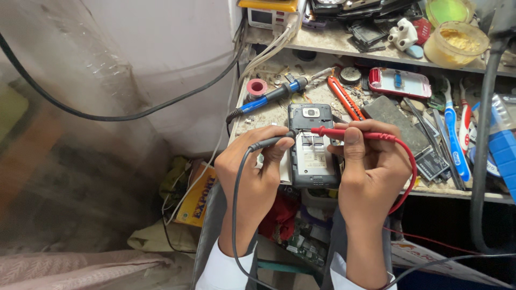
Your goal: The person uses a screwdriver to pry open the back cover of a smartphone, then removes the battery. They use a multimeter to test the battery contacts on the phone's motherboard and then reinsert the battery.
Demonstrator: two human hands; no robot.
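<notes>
Opened phone (313, 147) laid at bench (269, 115) front edge. Black probe (271, 142) gripped by left hand (258, 166); red probe (349, 133) gripped by right hand (371, 166). Both tips set on phone.

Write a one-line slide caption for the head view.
Left hand and right hand press black probe and red probe onto an opened phone at a cluttered workbench.

Open room lies left of the cluttered wooden workbench (269, 115) toward the pale wall, while a blue-handled soldering iron (267, 98), an orange utility knife (345, 98) and a blue toothbrush (456, 140) crowd the bench behind and right.
</notes>
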